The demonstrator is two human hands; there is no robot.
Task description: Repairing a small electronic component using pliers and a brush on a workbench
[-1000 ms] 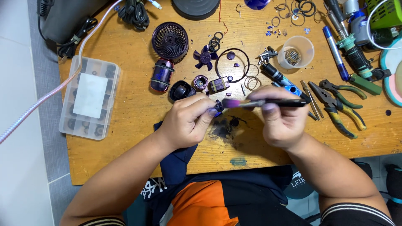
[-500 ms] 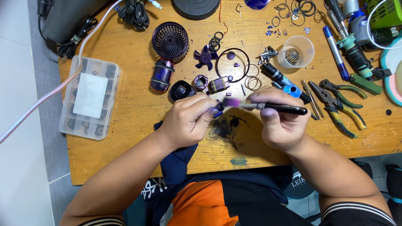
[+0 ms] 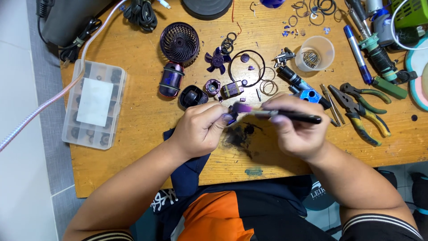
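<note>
My right hand grips a thin black-handled brush whose purple bristle tip points left. My left hand pinches a small dark part at its fingertips; the bristles touch that part. Both hands hover over a dark smudge on the wooden table. Just beyond them lie purple fan pieces: a round grille, a cylindrical body, a small propeller, a black cap and a thin ring.
A clear compartment box sits at the left. At the right lie pliers, a blue pen, a clear plastic cup and a screwdriver. Black cables are at the far edge.
The brush has shifted slightly over the part in my left fingers; both hands stay in nearly the same place.
</note>
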